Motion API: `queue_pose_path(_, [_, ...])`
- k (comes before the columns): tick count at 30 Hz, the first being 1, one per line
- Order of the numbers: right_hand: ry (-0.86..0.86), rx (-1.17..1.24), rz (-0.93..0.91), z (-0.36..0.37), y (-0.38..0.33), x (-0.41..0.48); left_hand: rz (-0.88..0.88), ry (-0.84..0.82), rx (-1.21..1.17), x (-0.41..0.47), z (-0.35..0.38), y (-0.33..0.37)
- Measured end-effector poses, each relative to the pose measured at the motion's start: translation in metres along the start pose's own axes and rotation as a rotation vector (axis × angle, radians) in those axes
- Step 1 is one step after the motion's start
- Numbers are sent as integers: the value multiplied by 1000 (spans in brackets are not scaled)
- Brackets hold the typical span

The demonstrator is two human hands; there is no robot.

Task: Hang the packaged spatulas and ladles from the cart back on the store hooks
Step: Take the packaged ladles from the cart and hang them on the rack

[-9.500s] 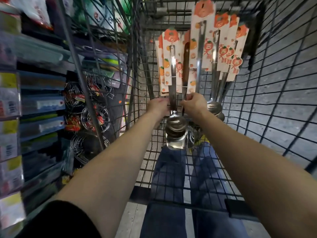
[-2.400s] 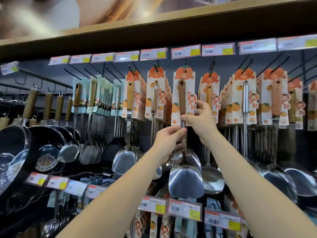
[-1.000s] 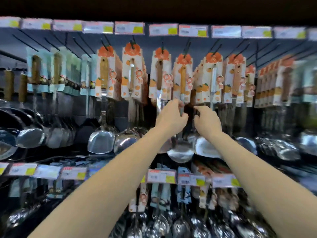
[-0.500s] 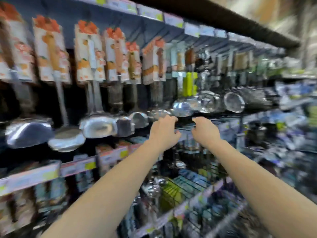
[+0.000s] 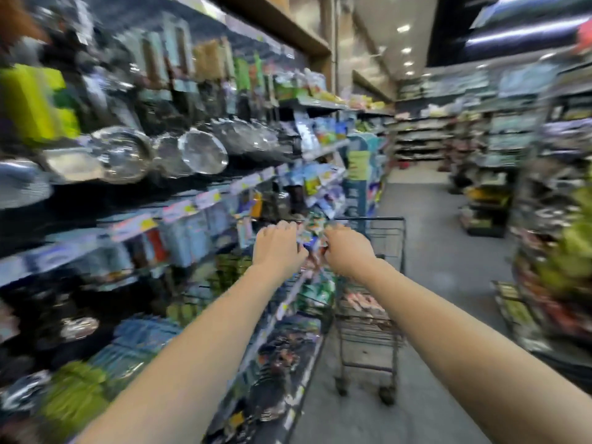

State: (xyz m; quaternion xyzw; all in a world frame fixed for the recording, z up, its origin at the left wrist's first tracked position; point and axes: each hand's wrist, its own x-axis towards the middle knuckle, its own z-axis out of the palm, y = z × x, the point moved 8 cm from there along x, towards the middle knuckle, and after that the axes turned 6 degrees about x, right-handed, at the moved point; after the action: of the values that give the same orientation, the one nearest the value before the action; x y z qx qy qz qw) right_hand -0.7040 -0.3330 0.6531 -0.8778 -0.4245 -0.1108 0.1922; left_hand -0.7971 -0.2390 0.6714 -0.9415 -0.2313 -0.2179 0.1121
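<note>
From the head view, we see our left hand [image 5: 278,248] and right hand [image 5: 346,251] raised side by side, fingers loosely curled, grasping nothing. The cart [image 5: 371,302] stands just beyond them beside the shelves [image 5: 179,206]; blurred orange packages [image 5: 363,301] lie inside.

Grey aisle floor [image 5: 442,238], wire cart [image 5: 371,318] standing on it close against the left shelving [image 5: 179,213], blurred orange packages [image 5: 362,302] inside the cart, shelves stocked with blurred goods, shiny metal pans [image 5: 201,152] along the upper rail
</note>
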Motion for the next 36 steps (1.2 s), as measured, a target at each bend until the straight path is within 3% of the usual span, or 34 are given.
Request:
queue_pose_path(5, [-47, -3, 123, 15, 113, 7, 101, -87, -26, 47, 60, 98])
queue_pose_path(11, [-130, -4, 289, 67, 223, 24, 183, -171, -46, 98, 142, 155])
queue_pose_path(16, [-195, -9, 353, 128, 293, 64, 222, -226, -22, 153, 219, 172])
queue_pose_path(26, [-362, -49, 425, 264, 409, 230, 236, -418, -42, 309, 410, 175])
queue_pose_path(36, [-512, 100, 569, 394, 526, 308, 244, -640, -17, 394, 581, 203])
